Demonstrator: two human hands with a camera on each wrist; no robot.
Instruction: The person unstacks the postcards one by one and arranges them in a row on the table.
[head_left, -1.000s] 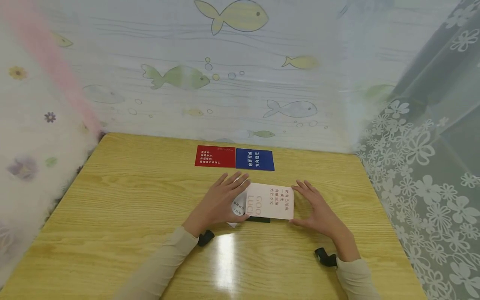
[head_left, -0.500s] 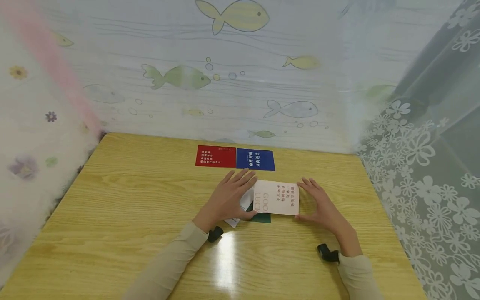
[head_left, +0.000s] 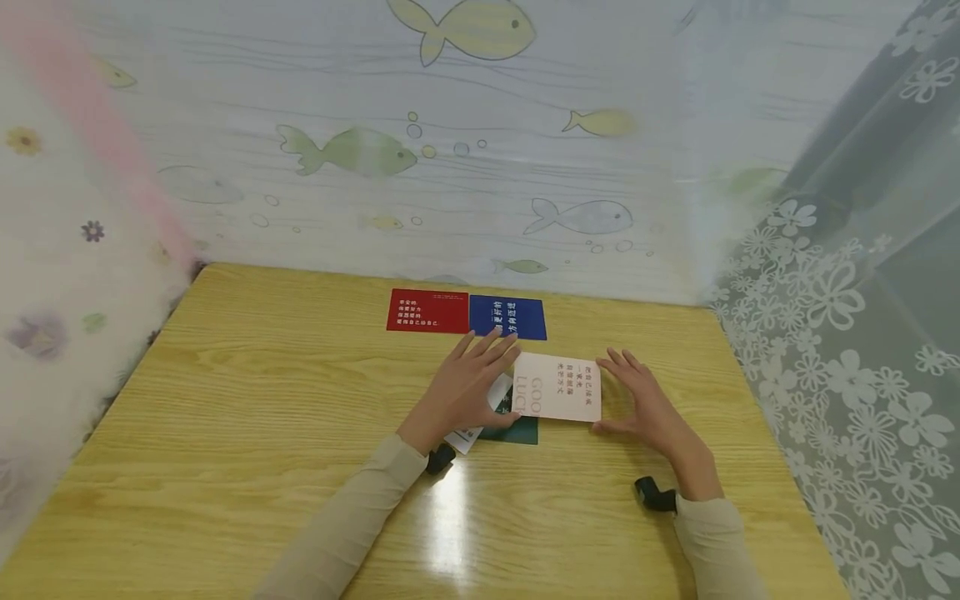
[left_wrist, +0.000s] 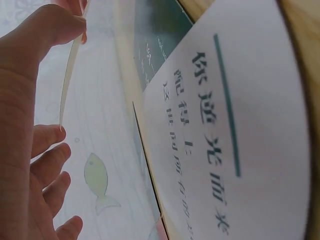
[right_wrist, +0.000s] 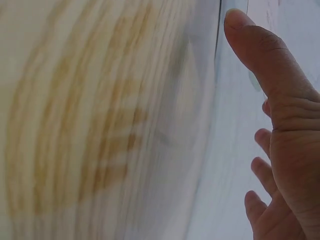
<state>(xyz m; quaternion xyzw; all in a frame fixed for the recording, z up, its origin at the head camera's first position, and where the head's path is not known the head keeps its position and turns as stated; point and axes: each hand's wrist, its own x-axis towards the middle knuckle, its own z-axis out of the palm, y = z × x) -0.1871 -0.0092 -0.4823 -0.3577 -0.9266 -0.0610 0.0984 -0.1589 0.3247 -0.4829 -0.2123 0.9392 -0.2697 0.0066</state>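
A pale pink card [head_left: 558, 387] printed with "GOOD LUCK" and Chinese characters is held up above the table between both hands. My left hand [head_left: 465, 390] pinches its left end by the corners, thumb on the near side and fingers on the far side. At its right end, my right hand [head_left: 651, 408] grips the corners the same way. In the left wrist view the card [left_wrist: 70, 82] shows edge-on between thumb and finger. Beneath lie a dark green card [head_left: 519, 432] and a white card [left_wrist: 255, 100] with green text, overlapping and partly hidden by the left hand.
A red card [head_left: 427, 312] and a blue card [head_left: 525, 317] lie side by side near the back of the wooden table [head_left: 262, 417]. A fish-print curtain [head_left: 465, 167] hangs behind, and a lace flower curtain [head_left: 847, 400] hangs at the right.
Both hands have carried the pink card to the right and slightly away from me. More of the green card beneath is uncovered. The red and blue cards have stayed in place.
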